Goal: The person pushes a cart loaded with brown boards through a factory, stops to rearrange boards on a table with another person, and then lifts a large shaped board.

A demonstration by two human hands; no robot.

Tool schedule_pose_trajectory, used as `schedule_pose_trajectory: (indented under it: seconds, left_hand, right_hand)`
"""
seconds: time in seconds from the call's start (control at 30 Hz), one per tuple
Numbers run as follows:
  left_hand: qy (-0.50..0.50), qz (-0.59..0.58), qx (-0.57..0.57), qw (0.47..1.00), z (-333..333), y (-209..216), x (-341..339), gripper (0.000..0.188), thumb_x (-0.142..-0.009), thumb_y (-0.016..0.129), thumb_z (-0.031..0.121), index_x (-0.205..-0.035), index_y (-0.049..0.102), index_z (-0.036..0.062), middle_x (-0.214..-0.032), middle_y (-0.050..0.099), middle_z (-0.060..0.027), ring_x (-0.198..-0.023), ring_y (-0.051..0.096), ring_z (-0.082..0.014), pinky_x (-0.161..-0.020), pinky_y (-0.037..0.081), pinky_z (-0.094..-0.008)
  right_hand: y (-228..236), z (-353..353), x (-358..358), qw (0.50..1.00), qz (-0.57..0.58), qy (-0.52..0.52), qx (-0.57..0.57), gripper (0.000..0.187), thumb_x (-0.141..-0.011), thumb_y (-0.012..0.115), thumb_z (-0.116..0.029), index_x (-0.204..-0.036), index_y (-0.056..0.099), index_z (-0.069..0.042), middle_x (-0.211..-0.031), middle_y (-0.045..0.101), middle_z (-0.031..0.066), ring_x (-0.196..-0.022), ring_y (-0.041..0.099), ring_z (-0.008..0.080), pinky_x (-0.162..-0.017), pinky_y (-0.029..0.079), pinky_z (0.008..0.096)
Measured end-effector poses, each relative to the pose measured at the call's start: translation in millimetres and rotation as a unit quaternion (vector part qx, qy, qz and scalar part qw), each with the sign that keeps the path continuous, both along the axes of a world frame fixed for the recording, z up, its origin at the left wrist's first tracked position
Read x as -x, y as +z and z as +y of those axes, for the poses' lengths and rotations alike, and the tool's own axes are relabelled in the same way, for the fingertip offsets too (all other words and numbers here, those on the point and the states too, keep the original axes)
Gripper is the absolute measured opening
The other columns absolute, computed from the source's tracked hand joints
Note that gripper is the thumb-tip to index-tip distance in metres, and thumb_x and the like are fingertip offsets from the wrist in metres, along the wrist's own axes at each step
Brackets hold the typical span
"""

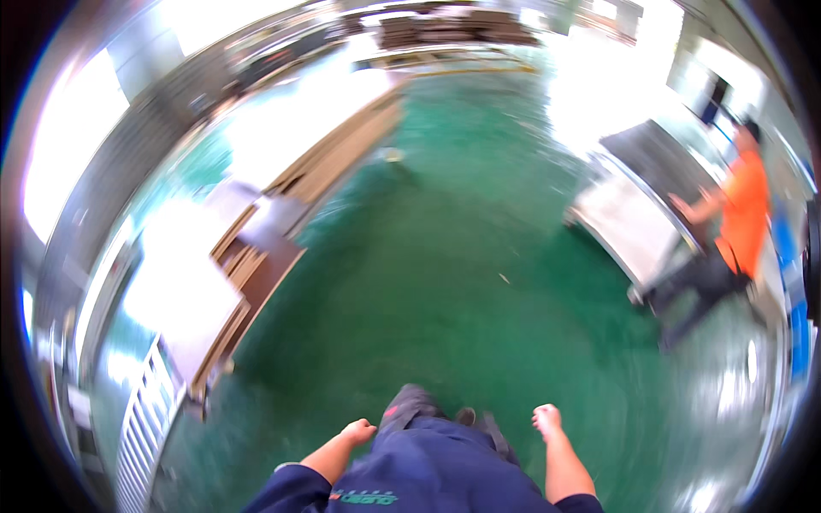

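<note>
My left hand (pixel 359 431) hangs beside my dark blue jacket (pixel 445 466), its fingers curled in and nothing seen in it. On the other side, my right hand (pixel 546 419) is held out from my body in a loose fist, also without any object showing. Both hands are over the green floor (pixel 445 299) and touch nothing around them. One of my dark shoes (pixel 410 400) shows in front of the jacket. Motion blurs much of the picture.
Stacked brown boards (pixel 342 150) run along the left, with a white slatted rack (pixel 145 427) nearer me. At right, a person in an orange shirt (pixel 746 205) leans on a wheeled cart (pixel 633 231) with a dark top. More brown stacks (pixel 462 27) stand at the back.
</note>
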State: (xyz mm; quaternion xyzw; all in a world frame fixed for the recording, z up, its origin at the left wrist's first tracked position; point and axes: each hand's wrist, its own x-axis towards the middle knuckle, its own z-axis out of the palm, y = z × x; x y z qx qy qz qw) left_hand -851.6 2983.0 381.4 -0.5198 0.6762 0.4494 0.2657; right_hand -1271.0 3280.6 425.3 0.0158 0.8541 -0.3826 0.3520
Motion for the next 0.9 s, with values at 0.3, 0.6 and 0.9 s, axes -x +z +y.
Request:
schedule_pose_trajectory:
  seconds: [0.3,0.6,0.9]
  left_hand:
    - [0.046,-0.099,-0.125,0.986,-36,-96,57,0.035,-0.07,0.048,0.032,-0.068,0.062,0.0006,-0.068,0.061,-0.0161,-0.065,0.061,-0.026,-0.063,0.048,-0.036]
    - [-0.036,0.146,0.123,0.981,-342,29,519,0.036,-0.077,0.047,0.034,-0.094,0.054,0.0035,-0.092,0.058,-0.0173,-0.089,0.055,-0.0325,-0.075,0.044,-0.0414]
    - [0.119,0.227,0.167,0.952,-517,18,708,0.033,-0.078,0.049,0.032,-0.09,0.054,0.0018,-0.083,0.059,-0.0166,-0.08,0.058,-0.0273,-0.072,0.045,-0.0352]
  right_hand:
    - [45,-246,229,0.983,-0.026,-0.006,0.183,0.013,-0.084,0.046,-0.015,-0.091,0.053,-0.006,-0.069,0.054,0.0041,-0.053,0.049,0.0102,-0.047,0.04,0.0216]
    - [-139,-101,344,0.837,0.161,0.463,-0.244,0.023,-0.072,0.056,-0.018,-0.084,0.057,0.002,-0.081,0.061,0.0094,-0.071,0.059,0.0206,-0.069,0.046,0.0316]
    - [-89,-308,505,0.963,-0.172,-0.206,-0.037,0.017,-0.075,0.047,-0.015,-0.086,0.05,-0.003,-0.068,0.054,0.0116,-0.05,0.05,0.021,-0.042,0.038,0.0327]
